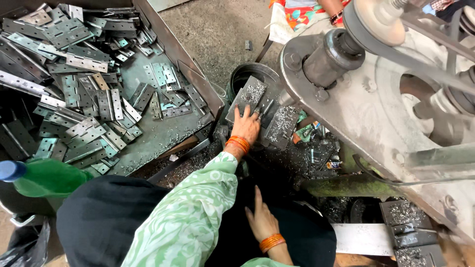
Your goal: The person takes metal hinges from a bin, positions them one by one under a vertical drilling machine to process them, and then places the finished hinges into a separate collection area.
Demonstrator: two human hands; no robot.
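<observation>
My left hand (pixel 246 127), in a green patterned sleeve with orange bangles, reaches forward and presses its fingers on a grey metal hinge plate (pixel 251 94). The plate is dusted with metal shavings and lies tilted beside the machine's round spindle (pixel 329 57). A second shaving-covered plate (pixel 282 123) lies just to its right. My right hand (pixel 260 217), also wearing orange bangles, rests flat with fingers together on the black cloth over my lap, holding nothing.
A big metal tray (pixel 198 84) heaped with several grey hinges fills the left. A green bottle with a blue cap (pixel 44 178) lies at the lower left. The belt-driven machine (pixel 396 99) stands at the right, with stacked plates (pixel 410 232) below it. Another person's clothing (pixel 302 15) shows at the top.
</observation>
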